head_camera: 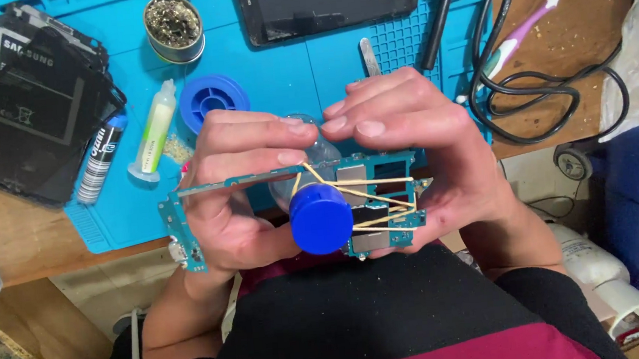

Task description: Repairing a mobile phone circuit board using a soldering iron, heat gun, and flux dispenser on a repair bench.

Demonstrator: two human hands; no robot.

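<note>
A wooden bench (28,248) is carrying a blue mat (288,68) at the far side; below it, near left, floor is showing dimly.

Bright, even light is falling from above, washing the blue mat (303,67) and both hands in a cool tone. Soft glare is showing on the dark screen (328,0) at the top and on the blue cap (321,219) at the centre. The left hand (240,189) and right hand (416,149) are casting only faint, diffuse shadows onto the mat. The centre is staying fairly sharp, with the circuit board (382,197) readable in detail, though fingertips are looking slightly soft. The lower corners, under the wooden bench (28,240), are sinking into dimness. Straight edges are bending slightly outward near the frame's borders, suggesting a wide lens.
</note>
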